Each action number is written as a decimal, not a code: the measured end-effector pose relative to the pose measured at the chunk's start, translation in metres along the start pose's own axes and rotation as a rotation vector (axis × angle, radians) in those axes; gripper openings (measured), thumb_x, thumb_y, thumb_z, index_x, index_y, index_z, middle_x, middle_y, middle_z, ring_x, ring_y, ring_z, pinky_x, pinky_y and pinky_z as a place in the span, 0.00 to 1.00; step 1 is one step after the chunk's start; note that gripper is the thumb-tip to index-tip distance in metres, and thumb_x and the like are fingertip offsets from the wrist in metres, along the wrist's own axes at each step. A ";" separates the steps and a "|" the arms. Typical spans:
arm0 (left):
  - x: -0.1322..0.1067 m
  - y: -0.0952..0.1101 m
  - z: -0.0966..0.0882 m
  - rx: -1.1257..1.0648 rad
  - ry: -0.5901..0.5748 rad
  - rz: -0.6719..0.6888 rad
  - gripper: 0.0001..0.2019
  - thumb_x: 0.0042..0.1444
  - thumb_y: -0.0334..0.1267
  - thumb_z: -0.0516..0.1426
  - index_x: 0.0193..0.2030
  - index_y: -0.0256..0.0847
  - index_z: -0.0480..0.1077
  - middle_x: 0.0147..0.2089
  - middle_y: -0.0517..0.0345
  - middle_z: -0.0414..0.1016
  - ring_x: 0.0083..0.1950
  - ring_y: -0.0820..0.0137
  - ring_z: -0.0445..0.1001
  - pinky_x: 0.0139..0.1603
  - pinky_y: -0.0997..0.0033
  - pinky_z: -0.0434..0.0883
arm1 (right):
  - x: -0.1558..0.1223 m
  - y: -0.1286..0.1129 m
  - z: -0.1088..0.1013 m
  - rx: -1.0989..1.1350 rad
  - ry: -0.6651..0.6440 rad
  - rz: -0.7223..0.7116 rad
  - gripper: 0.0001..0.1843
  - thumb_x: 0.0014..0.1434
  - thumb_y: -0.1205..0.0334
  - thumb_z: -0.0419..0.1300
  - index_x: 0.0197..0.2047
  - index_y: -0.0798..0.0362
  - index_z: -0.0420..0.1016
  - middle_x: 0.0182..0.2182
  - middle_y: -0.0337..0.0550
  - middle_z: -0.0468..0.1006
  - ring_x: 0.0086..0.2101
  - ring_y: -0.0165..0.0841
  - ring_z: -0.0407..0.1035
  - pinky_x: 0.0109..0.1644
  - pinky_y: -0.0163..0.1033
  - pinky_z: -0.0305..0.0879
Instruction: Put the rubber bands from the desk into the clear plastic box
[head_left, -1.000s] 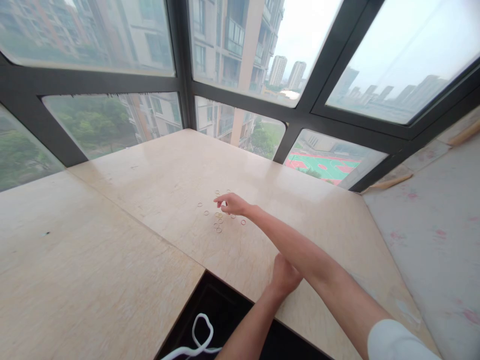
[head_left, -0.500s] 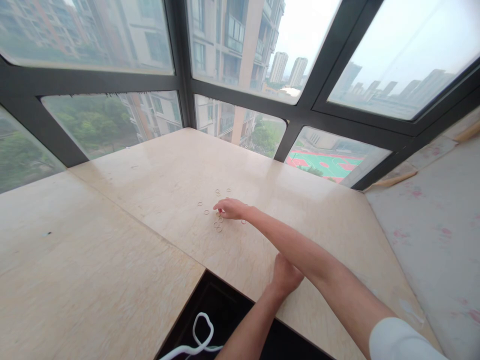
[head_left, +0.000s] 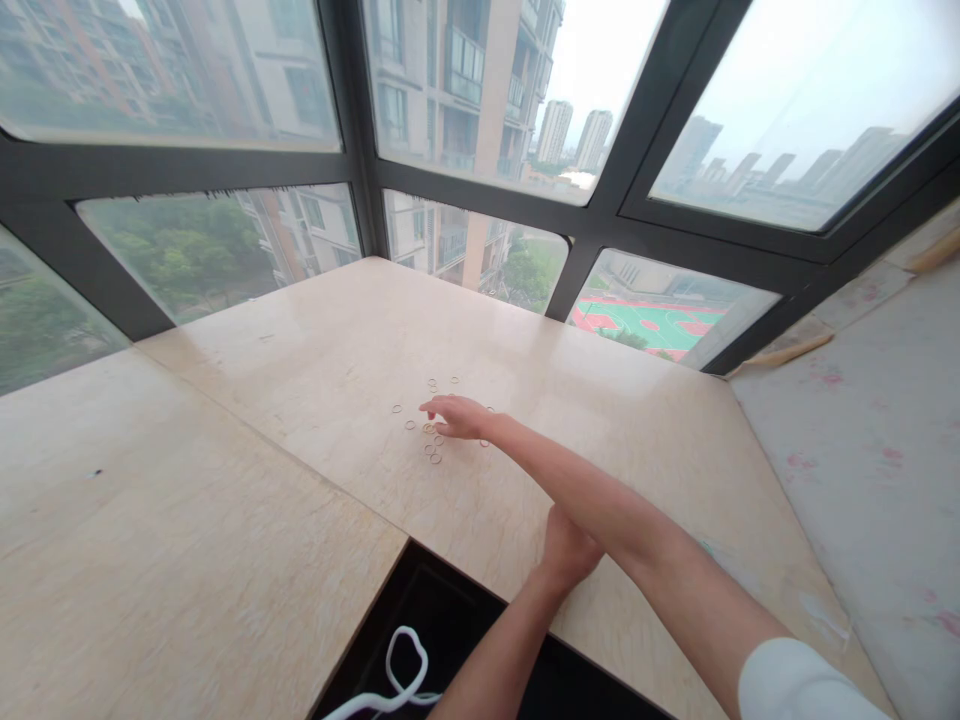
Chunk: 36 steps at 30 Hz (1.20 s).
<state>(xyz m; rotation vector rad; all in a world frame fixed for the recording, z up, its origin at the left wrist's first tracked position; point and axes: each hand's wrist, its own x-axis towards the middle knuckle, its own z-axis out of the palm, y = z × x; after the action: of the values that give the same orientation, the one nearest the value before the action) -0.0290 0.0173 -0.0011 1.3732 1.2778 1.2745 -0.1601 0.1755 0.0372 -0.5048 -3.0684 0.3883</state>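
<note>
My right hand (head_left: 456,416) reaches over a group of thin rings on the pale marble-patterned surface. Its thumb and index finger are parted, with nothing visible between them. Just below the fingertips lies a yellowish ring (head_left: 428,429). Around it are several more thin rings, such as one on the left (head_left: 397,409), one farther back (head_left: 454,380) and one nearer me (head_left: 436,460); others are partly covered by the hand. My left hand (head_left: 571,548) rests on the surface nearer to me, below my right forearm, which hides its fingers.
A dark recess (head_left: 442,590) opens at the near edge, holding a white cable (head_left: 409,665). Dark window frames (head_left: 465,205) border the surface at the back. A floral-patterned wall (head_left: 885,480) stands at the right. A tiny dark speck (head_left: 95,473) lies at the left.
The right hand's thumb and index finger have spread apart, and the yellowish ring now shows more fully beneath them. The left hand has hardly moved. The view has shifted slightly.
</note>
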 end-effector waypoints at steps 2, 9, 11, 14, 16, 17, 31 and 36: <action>-0.001 0.001 -0.001 0.002 -0.010 -0.031 0.11 0.55 0.41 0.56 0.40 0.38 0.71 0.46 0.46 0.78 0.51 0.52 0.72 0.51 0.54 0.70 | 0.004 -0.004 -0.001 0.003 -0.014 -0.018 0.22 0.58 0.71 0.57 0.57 0.53 0.66 0.48 0.46 0.75 0.45 0.36 0.69 0.46 0.38 0.63; -0.002 0.004 -0.002 -0.071 0.002 -0.064 0.13 0.53 0.40 0.58 0.45 0.39 0.71 0.52 0.46 0.75 0.52 0.52 0.71 0.53 0.51 0.68 | 0.013 -0.010 0.003 -0.001 -0.046 -0.040 0.17 0.58 0.73 0.54 0.49 0.52 0.73 0.45 0.47 0.77 0.44 0.39 0.70 0.40 0.39 0.64; -0.002 0.002 -0.002 -0.072 0.003 -0.063 0.13 0.53 0.40 0.59 0.44 0.39 0.72 0.51 0.45 0.75 0.52 0.52 0.71 0.53 0.51 0.68 | 0.013 -0.009 0.005 0.020 -0.031 -0.037 0.16 0.58 0.73 0.55 0.47 0.53 0.74 0.44 0.48 0.77 0.42 0.39 0.71 0.40 0.40 0.64; -0.002 -0.001 -0.001 -0.061 0.008 -0.066 0.13 0.53 0.41 0.59 0.44 0.39 0.71 0.50 0.45 0.76 0.51 0.52 0.71 0.51 0.52 0.69 | 0.013 -0.006 0.006 0.087 0.022 -0.024 0.16 0.54 0.74 0.57 0.46 0.54 0.75 0.40 0.47 0.77 0.39 0.38 0.71 0.40 0.39 0.64; -0.001 -0.002 0.000 -0.058 0.015 -0.056 0.12 0.53 0.41 0.58 0.43 0.38 0.71 0.48 0.45 0.76 0.50 0.53 0.72 0.49 0.55 0.70 | 0.010 -0.004 0.004 0.153 0.090 0.000 0.18 0.52 0.76 0.58 0.47 0.56 0.74 0.38 0.46 0.77 0.38 0.36 0.70 0.41 0.38 0.64; 0.000 -0.002 0.001 -0.054 0.019 -0.045 0.11 0.53 0.40 0.58 0.42 0.37 0.71 0.46 0.46 0.77 0.49 0.54 0.72 0.46 0.57 0.70 | 0.007 -0.003 0.003 0.190 0.131 0.017 0.20 0.52 0.76 0.58 0.48 0.57 0.73 0.38 0.46 0.77 0.38 0.34 0.69 0.42 0.38 0.64; 0.013 -0.004 0.007 0.030 0.013 0.075 0.04 0.48 0.27 0.53 0.29 0.38 0.67 0.29 0.59 0.71 0.27 0.73 0.67 0.30 0.73 0.64 | -0.191 0.002 -0.019 0.657 0.595 0.352 0.22 0.52 0.70 0.56 0.52 0.57 0.71 0.32 0.36 0.70 0.21 0.20 0.55 0.25 0.29 0.56; 0.013 -0.004 0.004 0.064 -0.018 0.095 0.03 0.52 0.31 0.54 0.31 0.39 0.69 0.31 0.58 0.73 0.29 0.72 0.69 0.32 0.72 0.66 | -0.300 -0.006 -0.020 0.725 0.759 0.594 0.18 0.53 0.65 0.59 0.49 0.54 0.74 0.31 0.37 0.70 0.22 0.22 0.57 0.24 0.30 0.57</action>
<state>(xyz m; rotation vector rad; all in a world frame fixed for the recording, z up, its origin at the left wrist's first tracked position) -0.0258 0.0311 -0.0044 1.5032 1.2634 1.2916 0.1235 0.0799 0.0677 -1.1507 -1.8393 0.9725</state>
